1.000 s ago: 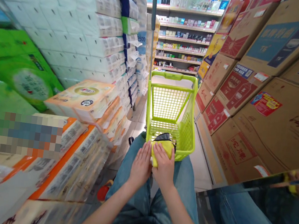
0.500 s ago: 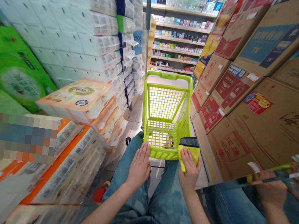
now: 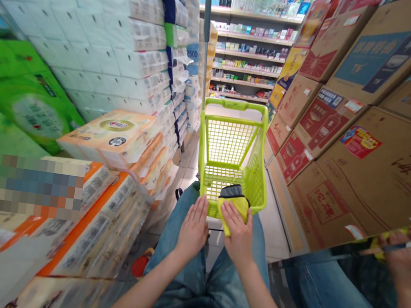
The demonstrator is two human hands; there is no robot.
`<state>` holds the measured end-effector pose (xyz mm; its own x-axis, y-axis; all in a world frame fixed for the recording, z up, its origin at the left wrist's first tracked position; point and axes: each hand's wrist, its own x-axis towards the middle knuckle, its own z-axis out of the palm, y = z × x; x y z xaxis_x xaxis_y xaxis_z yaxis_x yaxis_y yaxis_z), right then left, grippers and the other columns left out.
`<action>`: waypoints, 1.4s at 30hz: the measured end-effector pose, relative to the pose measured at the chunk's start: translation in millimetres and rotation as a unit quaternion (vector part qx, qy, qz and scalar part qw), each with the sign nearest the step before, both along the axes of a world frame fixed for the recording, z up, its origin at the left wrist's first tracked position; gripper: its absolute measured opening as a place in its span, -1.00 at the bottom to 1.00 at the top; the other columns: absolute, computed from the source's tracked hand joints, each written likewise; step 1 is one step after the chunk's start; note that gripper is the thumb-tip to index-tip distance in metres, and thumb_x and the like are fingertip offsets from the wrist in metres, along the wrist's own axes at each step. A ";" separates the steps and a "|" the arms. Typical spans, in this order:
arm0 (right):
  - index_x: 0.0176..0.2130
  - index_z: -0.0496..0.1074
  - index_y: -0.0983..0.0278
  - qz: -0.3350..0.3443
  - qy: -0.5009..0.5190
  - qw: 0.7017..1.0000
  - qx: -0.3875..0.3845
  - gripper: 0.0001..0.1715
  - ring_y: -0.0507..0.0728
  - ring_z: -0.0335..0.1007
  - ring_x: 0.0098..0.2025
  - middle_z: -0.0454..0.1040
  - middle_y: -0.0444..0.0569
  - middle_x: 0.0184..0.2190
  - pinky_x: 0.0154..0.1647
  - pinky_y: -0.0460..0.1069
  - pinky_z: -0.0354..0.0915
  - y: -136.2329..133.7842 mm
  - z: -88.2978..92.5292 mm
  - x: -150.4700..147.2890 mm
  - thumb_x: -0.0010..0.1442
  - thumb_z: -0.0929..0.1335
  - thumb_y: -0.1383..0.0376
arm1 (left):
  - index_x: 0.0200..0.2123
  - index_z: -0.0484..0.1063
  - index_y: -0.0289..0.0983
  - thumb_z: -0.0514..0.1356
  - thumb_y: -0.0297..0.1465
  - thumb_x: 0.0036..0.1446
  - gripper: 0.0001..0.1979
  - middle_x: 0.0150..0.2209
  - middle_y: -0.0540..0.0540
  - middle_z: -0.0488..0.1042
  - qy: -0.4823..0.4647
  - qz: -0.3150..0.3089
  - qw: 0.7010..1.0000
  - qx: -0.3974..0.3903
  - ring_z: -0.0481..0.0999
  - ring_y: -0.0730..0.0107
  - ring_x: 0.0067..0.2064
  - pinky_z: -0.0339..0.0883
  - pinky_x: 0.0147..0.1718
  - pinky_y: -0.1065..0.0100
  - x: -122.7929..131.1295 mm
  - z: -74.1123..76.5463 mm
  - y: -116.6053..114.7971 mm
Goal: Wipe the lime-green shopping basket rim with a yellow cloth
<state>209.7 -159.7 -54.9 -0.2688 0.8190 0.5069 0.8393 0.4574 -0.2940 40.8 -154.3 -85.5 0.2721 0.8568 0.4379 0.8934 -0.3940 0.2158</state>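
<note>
A lime-green shopping basket cart (image 3: 230,142) stands in the aisle just ahead of my knees. My right hand (image 3: 239,232) presses a yellow cloth (image 3: 237,205) with a dark edge onto the cart's near rim, fingers flat over it. My left hand (image 3: 194,226) lies open and flat on my left knee beside the rim, fingers stretched forward, holding nothing.
Stacked tissue packs (image 3: 115,141) wall the left side; cardboard cartons (image 3: 363,145) wall the right. A shiny panel (image 3: 343,285) low on the right mirrors my arm and jeans. Product shelves (image 3: 250,53) close the aisle's far end. A grey pole (image 3: 207,32) rises behind the cart.
My right hand slid the yellow cloth along the cart's near rim, out to the right corner and back toward the middle. My left hand stayed on my knee.
</note>
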 end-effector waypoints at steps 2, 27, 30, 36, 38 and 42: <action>0.28 0.17 0.15 -0.032 0.003 0.999 0.010 -0.16 0.13 0.18 0.29 0.33 -0.03 0.22 0.39 0.29 -0.38 0.7 -3.9 34.8 0.03 0.17 0.54 | 0.39 -0.41 -0.35 -0.01 -0.61 0.11 -0.14 0.41 -0.25 -0.12 -0.004 0.002 1.000 -0.002 -0.18 0.18 0.42 0.03 0.31 0.04 1.9 0.6 -0.3; 0.24 0.23 0.17 -0.007 0.002 1.000 -0.012 -0.24 0.14 0.21 0.27 0.36 -0.03 0.21 0.39 0.26 -0.42 3.8 7.6 14.8 0.07 0.21 0.51 | 0.39 -0.40 -0.33 -0.01 -0.59 0.12 -0.15 0.41 -0.23 -0.12 -0.012 0.003 1.000 0.002 -0.16 0.17 0.42 0.05 0.30 0.03 1.7 -2.4 0.0; 0.17 0.32 0.14 -0.050 0.010 0.998 0.027 -0.34 0.16 0.33 0.18 0.44 -0.04 0.13 0.38 0.28 -0.39 11.9 5.8 59.6 0.10 0.21 0.48 | 0.39 -0.40 -0.33 0.00 -0.60 0.11 -0.14 0.41 -0.23 -0.12 -0.015 0.000 1.000 0.001 -0.15 0.16 0.42 0.06 0.30 0.02 2.0 -2.3 0.5; 0.04 0.42 0.14 -0.036 0.022 0.997 0.058 -0.52 0.16 0.43 0.08 0.54 -0.07 0.00 0.37 0.25 -0.29 29.6 1.5 96.9 0.14 0.25 0.40 | 0.39 -0.39 -0.31 -0.01 -0.60 0.12 -0.16 0.41 -0.23 -0.11 -0.009 0.006 1.000 0.011 -0.12 0.17 0.41 0.07 0.29 0.02 3.4 -1.4 1.7; 0.02 0.43 0.15 -0.033 0.035 0.997 0.059 -0.55 0.15 0.42 0.08 0.55 -0.07 -0.01 0.36 0.22 -0.23 32.0 1.8 94.7 0.15 0.25 0.39 | 0.39 -0.39 -0.33 -0.02 -0.59 0.14 -0.17 0.40 -0.24 -0.11 0.002 0.013 1.000 0.011 -0.12 0.18 0.41 0.05 0.30 0.04 4.5 -0.3 3.1; 0.00 0.43 0.16 -0.033 0.044 0.997 0.048 -0.58 0.15 0.40 0.08 0.54 -0.07 -0.03 0.34 0.18 -0.18 36.2 3.7 87.7 0.16 0.25 0.39 | 0.39 -0.37 -0.36 -0.02 -0.55 0.18 -0.21 0.40 -0.25 -0.10 0.016 0.027 0.999 0.012 -0.13 0.18 0.41 0.02 0.31 0.07 4.1 2.7 11.0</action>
<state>297.4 -123.5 -51.2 -0.1675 0.7795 0.6036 0.8411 0.4323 -0.3249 44.9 -143.3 -82.9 0.2397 0.8597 0.4510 0.9199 -0.3497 0.1776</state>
